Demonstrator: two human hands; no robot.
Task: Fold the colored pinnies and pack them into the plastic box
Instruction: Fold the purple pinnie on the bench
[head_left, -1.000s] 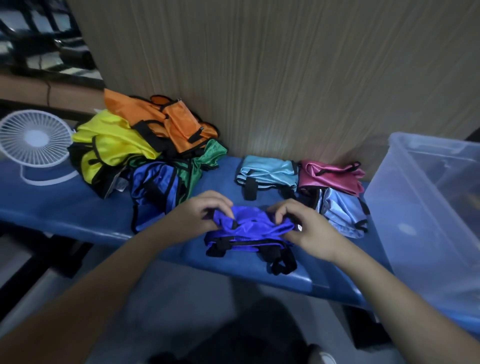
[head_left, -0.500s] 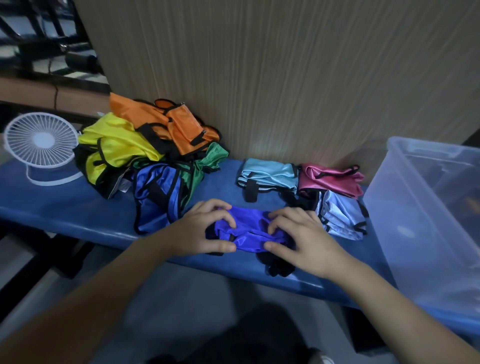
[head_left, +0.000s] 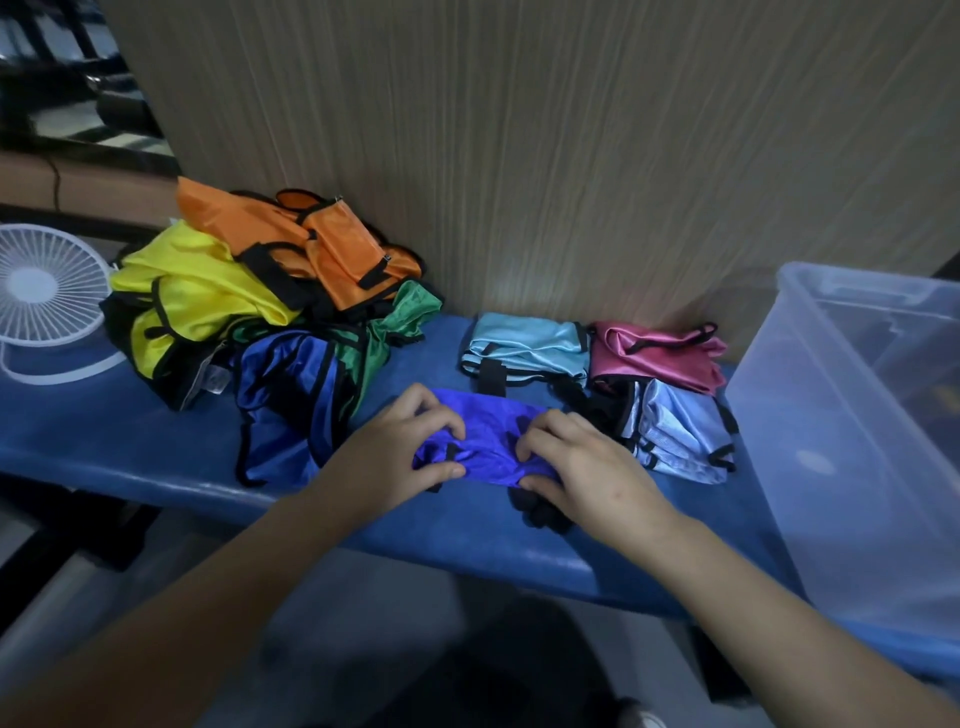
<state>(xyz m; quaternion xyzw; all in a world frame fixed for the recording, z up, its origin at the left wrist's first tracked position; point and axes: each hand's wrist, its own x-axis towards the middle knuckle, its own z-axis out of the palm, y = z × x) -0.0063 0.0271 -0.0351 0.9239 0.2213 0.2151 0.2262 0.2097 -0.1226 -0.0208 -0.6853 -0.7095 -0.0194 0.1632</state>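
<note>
A bright purple-blue pinny lies bunched into a small folded bundle on the blue bench. My left hand grips its left end, fingers curled over the top and thumb under the front. My right hand grips its right end the same way. Black straps hang from under the right hand. Three folded pinnies lie behind: light blue, pink, pale blue. The clear plastic box stands at the right.
An unfolded heap sits at the left: orange pinny, yellow pinny, green pinny, dark blue pinny. A white fan stands at the far left. A wooden wall panel backs the bench.
Both hands have drawn the purple-blue pinny into a tighter, smaller bundle, folding its lower part under. The view has shifted slightly.
</note>
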